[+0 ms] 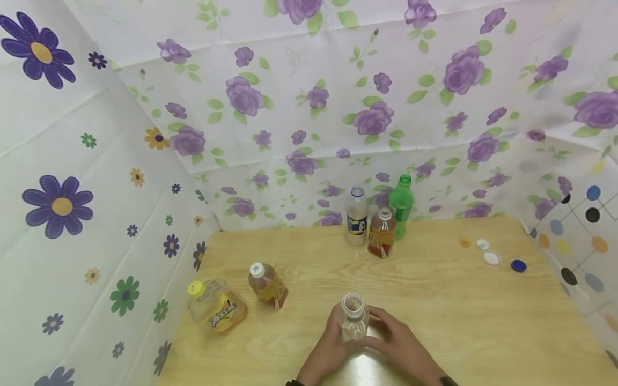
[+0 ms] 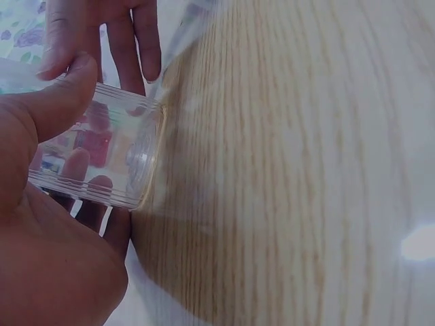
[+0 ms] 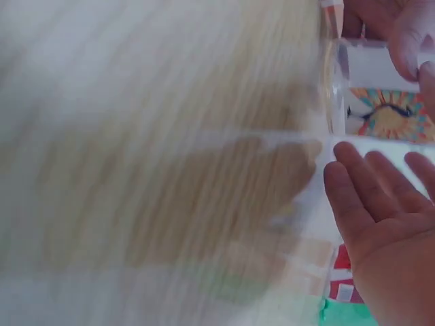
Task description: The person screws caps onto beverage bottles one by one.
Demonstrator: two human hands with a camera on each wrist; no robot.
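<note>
A clear, uncapped plastic bottle [image 1: 354,320] stands upright, or nearly so, near the front of the table. My left hand [image 1: 329,343] grips it from the left. In the left wrist view, the thumb lies across the bottle [image 2: 129,146] and the fingers curl round its other side. My right hand [image 1: 398,340] is at the bottle's right. Its fingers are fairly straight and spread in the right wrist view, with the palm [image 3: 387,251] facing the bottle. The right thumb is close to the left thumb; whether it touches the bottle is hard to tell.
To the left are a yellow-capped bottle [image 1: 219,308] and a white-capped brown bottle [image 1: 269,286]. At the back stand an uncapped clear bottle [image 1: 357,220], a brown bottle [image 1: 382,233] and a green bottle [image 1: 402,201]. Several loose caps, including a blue cap [image 1: 519,266], lie at right.
</note>
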